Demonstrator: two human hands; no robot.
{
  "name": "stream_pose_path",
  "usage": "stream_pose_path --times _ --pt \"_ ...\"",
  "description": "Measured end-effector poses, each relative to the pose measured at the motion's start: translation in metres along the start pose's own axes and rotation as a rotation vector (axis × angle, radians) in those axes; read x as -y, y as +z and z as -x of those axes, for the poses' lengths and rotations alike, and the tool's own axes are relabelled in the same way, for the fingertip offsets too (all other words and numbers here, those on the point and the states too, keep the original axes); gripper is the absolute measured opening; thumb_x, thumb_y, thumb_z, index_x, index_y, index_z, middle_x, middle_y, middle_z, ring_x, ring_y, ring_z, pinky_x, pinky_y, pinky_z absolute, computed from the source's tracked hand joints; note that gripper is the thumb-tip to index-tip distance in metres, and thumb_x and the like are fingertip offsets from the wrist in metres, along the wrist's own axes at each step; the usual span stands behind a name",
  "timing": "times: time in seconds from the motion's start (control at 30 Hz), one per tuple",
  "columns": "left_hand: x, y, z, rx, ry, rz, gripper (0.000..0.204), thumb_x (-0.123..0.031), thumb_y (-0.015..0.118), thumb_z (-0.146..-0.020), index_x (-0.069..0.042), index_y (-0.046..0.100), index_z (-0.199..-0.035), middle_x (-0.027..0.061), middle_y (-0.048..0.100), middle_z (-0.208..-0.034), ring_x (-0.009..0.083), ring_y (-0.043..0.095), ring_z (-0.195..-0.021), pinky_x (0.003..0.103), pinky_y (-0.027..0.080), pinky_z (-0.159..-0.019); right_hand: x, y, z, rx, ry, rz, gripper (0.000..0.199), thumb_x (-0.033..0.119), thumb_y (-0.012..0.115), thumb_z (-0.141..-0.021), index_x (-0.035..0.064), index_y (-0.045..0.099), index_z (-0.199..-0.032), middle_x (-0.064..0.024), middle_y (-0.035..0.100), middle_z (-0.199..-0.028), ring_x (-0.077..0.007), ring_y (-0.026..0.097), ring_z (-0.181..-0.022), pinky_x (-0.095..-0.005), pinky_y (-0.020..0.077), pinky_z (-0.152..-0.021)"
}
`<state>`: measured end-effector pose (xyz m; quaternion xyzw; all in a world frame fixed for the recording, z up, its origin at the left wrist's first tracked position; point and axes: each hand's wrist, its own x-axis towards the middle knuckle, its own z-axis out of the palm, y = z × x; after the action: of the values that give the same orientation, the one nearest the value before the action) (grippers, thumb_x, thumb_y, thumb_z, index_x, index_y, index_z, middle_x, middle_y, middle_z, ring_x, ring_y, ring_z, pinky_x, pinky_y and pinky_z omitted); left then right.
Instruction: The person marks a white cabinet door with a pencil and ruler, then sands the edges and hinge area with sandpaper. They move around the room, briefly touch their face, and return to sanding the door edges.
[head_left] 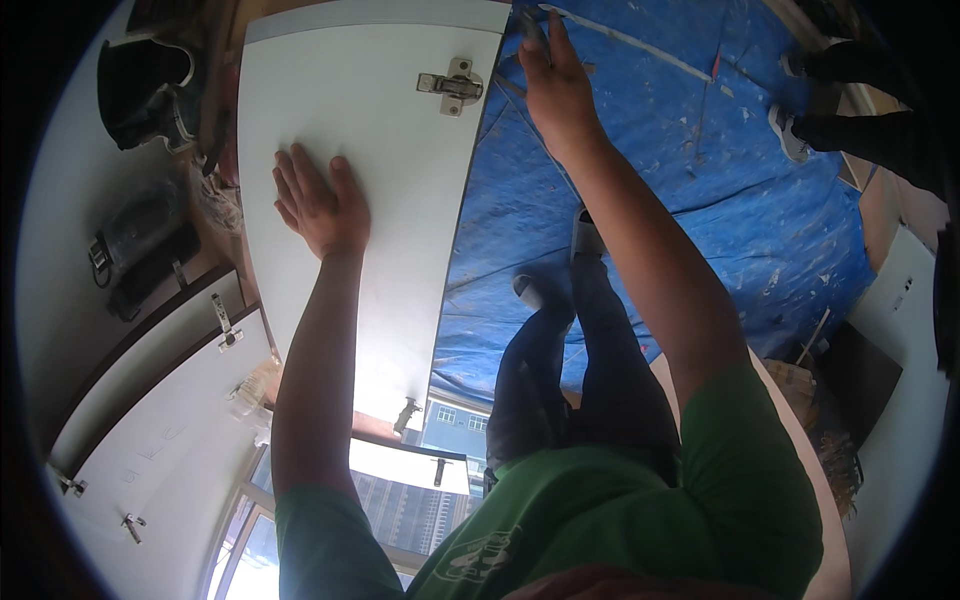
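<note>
A white cabinet door (390, 200) lies lengthwise in front of me. My left hand (322, 205) rests flat on its face with the fingers spread. A metal concealed hinge (456, 86) is fitted near the door's far right edge, and another hinge (405, 414) sits at its near end. Beyond the door's right edge, my right hand (558, 90) is raised over the blue sheet, its fingers closed around a small dark grey object (535, 38). The kind of that object cannot be made out.
Other white panels with hinges (190, 400) lean at the left, beside dark bags (150, 240). A creased blue tarp (640, 200) covers the floor. Another person's legs (860, 130) stand at the right. More boards (895, 310) lean at the lower right; a window (260, 550) is below.
</note>
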<state>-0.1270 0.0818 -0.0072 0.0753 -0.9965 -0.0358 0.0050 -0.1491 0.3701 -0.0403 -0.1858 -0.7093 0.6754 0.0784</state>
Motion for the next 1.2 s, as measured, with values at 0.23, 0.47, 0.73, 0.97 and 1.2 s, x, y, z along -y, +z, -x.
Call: stream_pose_path --times 0.23,0.47,0.73,0.97,1.2 --pt "0.0 -0.001 0.001 0.016 -0.001 0.011 0.075 -0.058 0.037 -0.104 -0.011 0.025 -0.162 0.0141 0.022 -0.169 0.0306 0.015 -0.157 0.056 0.009 -0.126 -0.012 0.02 -0.007 0.122 0.363 -0.69 0.085 0.044 0.069 -0.097 0.0082 0.024 -0.16 -0.0119 0.062 -0.124 -0.0192 0.06 -0.11 -0.0363 0.0511 -0.087" --pt "0.0 -0.002 0.002 0.022 -0.001 0.017 0.076 -0.059 0.037 -0.104 -0.011 0.024 -0.162 0.014 0.021 -0.169 0.0307 0.014 -0.158 0.057 0.009 -0.125 -0.01 0.023 0.025 0.101 0.413 -0.726 0.1 0.042 0.079 -0.088 0.0105 0.019 -0.162 -0.0123 0.054 -0.135 -0.0196 0.059 -0.108 -0.039 0.0503 -0.089" --pt "0.001 -0.003 0.002 0.019 -0.003 0.026 0.076 -0.059 0.037 -0.104 -0.011 0.025 -0.162 0.0142 0.021 -0.169 0.0313 0.014 -0.158 0.057 0.008 -0.125 0.003 0.045 -0.007 -0.226 0.195 -0.504 0.071 0.03 0.07 -0.099 -0.0039 0.035 -0.151 -0.0184 0.056 -0.14 -0.0265 0.053 -0.125 -0.0396 0.0422 -0.106" --pt "-0.002 -0.001 0.0 0.007 0.008 0.041 0.077 -0.06 0.038 -0.103 -0.011 0.026 -0.162 0.0149 0.022 -0.168 0.0314 0.015 -0.157 0.057 0.008 -0.125 -0.014 0.048 -0.018 -0.261 0.131 -0.459 0.072 0.023 0.072 -0.097 -0.0022 0.034 -0.153 -0.0176 0.056 -0.14 -0.0257 0.056 -0.121 -0.0373 0.0477 -0.099" --pt "-0.003 -0.003 0.001 0.007 0.0 0.064 0.078 -0.059 0.039 -0.102 -0.01 0.027 -0.161 0.0154 0.022 -0.169 0.0311 0.015 -0.157 0.057 0.007 -0.126 -0.036 -0.017 0.015 -0.083 -0.44 0.417 0.065 0.017 0.064 -0.101 0.0057 0.034 -0.158 -0.0183 0.045 -0.153 -0.0311 0.053 -0.127 -0.041 0.0449 -0.106"
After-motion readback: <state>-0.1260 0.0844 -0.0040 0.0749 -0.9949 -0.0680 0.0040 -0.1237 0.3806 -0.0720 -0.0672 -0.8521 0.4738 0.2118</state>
